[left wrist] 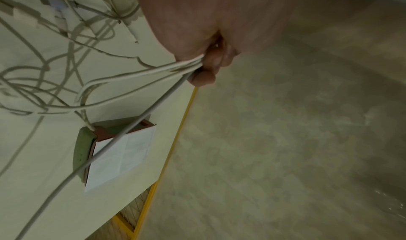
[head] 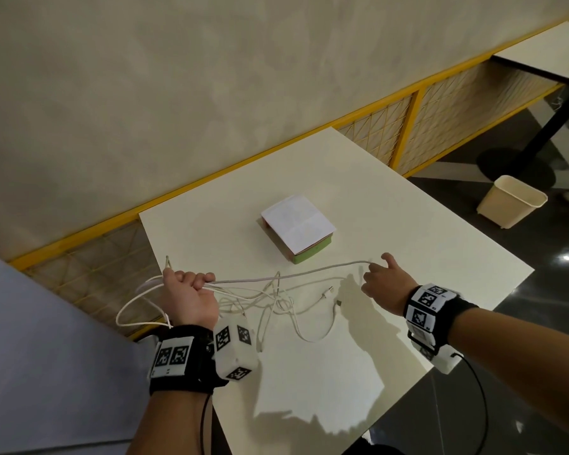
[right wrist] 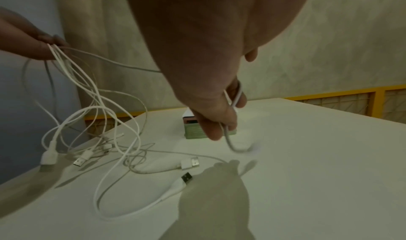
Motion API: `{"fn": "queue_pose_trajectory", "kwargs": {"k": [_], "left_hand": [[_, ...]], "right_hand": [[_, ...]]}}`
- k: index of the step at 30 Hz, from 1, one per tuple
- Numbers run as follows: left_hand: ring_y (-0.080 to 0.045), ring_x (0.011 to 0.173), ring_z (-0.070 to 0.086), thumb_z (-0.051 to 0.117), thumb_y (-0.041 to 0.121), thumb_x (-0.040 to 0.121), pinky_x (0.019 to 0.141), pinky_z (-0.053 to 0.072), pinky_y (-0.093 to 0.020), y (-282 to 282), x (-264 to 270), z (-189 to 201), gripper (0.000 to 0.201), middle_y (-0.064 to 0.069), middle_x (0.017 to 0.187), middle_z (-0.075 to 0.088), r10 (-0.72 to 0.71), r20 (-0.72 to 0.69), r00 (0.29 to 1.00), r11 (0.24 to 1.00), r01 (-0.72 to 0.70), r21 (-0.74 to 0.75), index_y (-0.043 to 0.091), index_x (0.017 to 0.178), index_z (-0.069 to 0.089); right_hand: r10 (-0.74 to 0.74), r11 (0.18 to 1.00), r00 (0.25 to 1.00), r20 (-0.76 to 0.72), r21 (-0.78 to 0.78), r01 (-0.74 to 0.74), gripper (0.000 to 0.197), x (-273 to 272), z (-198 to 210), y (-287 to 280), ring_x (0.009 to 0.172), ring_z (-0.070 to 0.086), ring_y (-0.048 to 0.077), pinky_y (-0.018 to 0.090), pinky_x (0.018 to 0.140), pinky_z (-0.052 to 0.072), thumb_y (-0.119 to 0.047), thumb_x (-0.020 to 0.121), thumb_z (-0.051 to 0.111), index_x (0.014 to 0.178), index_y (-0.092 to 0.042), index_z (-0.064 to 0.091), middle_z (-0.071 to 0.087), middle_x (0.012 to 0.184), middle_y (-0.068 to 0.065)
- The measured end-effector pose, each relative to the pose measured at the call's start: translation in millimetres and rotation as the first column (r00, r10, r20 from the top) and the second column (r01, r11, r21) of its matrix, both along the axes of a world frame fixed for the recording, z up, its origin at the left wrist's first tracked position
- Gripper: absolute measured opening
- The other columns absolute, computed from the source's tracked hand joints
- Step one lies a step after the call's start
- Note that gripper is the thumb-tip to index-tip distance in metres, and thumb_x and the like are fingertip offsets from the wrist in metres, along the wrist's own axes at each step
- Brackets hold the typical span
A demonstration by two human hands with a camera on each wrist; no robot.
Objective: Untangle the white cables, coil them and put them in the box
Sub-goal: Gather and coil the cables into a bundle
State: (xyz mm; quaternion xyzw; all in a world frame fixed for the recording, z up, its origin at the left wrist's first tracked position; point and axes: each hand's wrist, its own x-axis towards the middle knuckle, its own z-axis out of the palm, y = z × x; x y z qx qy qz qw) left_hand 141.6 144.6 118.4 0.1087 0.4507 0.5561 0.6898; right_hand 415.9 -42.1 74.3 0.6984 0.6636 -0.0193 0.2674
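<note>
The left hand (head: 188, 295) is fisted round a bundle of white cables (head: 270, 295) — raised above the white table (head: 408, 224), loops trailing to USB plugs (right wrist: 190, 164) on it. The right hand (head: 383, 284) pinches one strand, stretched between both hands. The green box (head: 298, 228) — lid closed — sits beyond.

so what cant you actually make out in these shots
- How many white cables there are: in every view the strands cross in a tangle.
- What the box holds: a white sheet lies over it in the head view.
- The left hand grip: in the left wrist view the palm hides the curled fingers.
- The cable end pinched by the right hand: blurred in the right wrist view, tiny in the head view.
</note>
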Motion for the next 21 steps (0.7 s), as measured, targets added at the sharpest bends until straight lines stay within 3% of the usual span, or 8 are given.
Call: {"fn": "queue_pose_trajectory", "kwargs": {"k": [2,5,10,13,15,19,21], "left_hand": [[-0.011,0.037,0.027,0.036,0.019,0.095,0.052,0.037,-0.025,-2,1,2,0.035,0.008,0.042,0.025,-0.005,0.028,1.0,1.0,0.006,-0.017,0.02,0.06,0.031],[-0.011,0.036,0.027,0.036,0.018,0.095,0.052,0.036,-0.025,-8,5,5,0.036,0.007,0.042,0.025,-0.011,0.066,0.998,0.999,0.013,-0.041,0.019,0.059,0.031],[-0.011,0.035,0.027,0.039,0.017,0.095,0.05,0.037,-0.024,-15,12,11,0.038,0.007,0.042,0.026,-0.005,0.116,0.993,0.997,0.014,-0.073,0.019,0.058,0.032],[-0.01,0.033,0.028,0.039,0.017,0.096,0.049,0.037,-0.022,-18,13,18,0.039,0.007,0.039,0.027,-0.036,0.145,0.989,0.996,0.047,-0.075,0.019,0.058,0.032],[-0.01,0.032,0.027,0.039,0.02,0.098,0.049,0.036,-0.022,-21,15,23,0.041,0.007,0.038,0.026,-0.064,0.167,0.984,0.994,0.078,-0.078,0.02,0.057,0.031],[-0.009,0.033,0.028,0.038,0.022,0.098,0.05,0.036,-0.022,-27,13,29,0.041,0.008,0.038,0.027,-0.114,0.179,0.977,0.99,0.126,-0.061,0.021,0.058,0.031],[-0.008,0.034,0.029,0.038,0.021,0.098,0.05,0.038,-0.021,-28,10,30,0.041,0.007,0.038,0.027,-0.119,0.171,0.978,0.991,0.128,-0.045,0.021,0.057,0.032]], "right_hand": [[-0.073,0.997,0.995,-0.063,-0.011,0.072,0.035,1,-7,0,0.113,0.053,0.027,0.051,0.111,0.016,-0.001,0.084,0.04,0.103,-0.017,0.065,0.065,0.106,0.004],[-0.139,0.99,0.971,-0.197,-0.002,0.141,0.043,-4,-14,-2,0.124,0.046,0.02,0.049,0.114,0.007,-0.007,0.084,0.04,0.12,-0.023,0.057,0.058,0.124,0.0],[-0.231,0.958,0.813,-0.535,0.021,0.286,0.05,-44,-22,22,0.125,0.048,0.017,0.038,0.098,0.026,-0.015,0.086,0.042,0.135,-0.025,0.044,0.05,0.14,-0.004],[-0.356,0.912,0.624,-0.696,-0.113,0.393,0.05,-64,-34,44,0.131,0.044,0.023,0.036,0.107,0.034,-0.015,0.093,0.04,0.142,-0.025,0.036,0.042,0.147,0.002],[-0.382,0.901,0.575,-0.724,-0.152,0.407,0.05,-73,-39,55,0.131,0.043,0.026,0.037,0.108,0.036,-0.016,0.095,0.037,0.144,-0.026,0.031,0.04,0.148,0.004],[-0.409,0.872,0.439,-0.8,-0.201,0.447,0.051,-81,-43,69,0.135,0.038,0.025,0.031,0.11,0.028,-0.007,0.094,0.035,0.142,-0.022,0.034,0.037,0.149,0.003],[-0.397,0.866,0.39,-0.831,-0.2,0.458,0.037,-81,-45,73,0.127,0.045,0.025,0.028,0.103,0.033,-0.011,0.095,0.04,0.131,-0.013,0.049,0.05,0.136,0.007]]}}
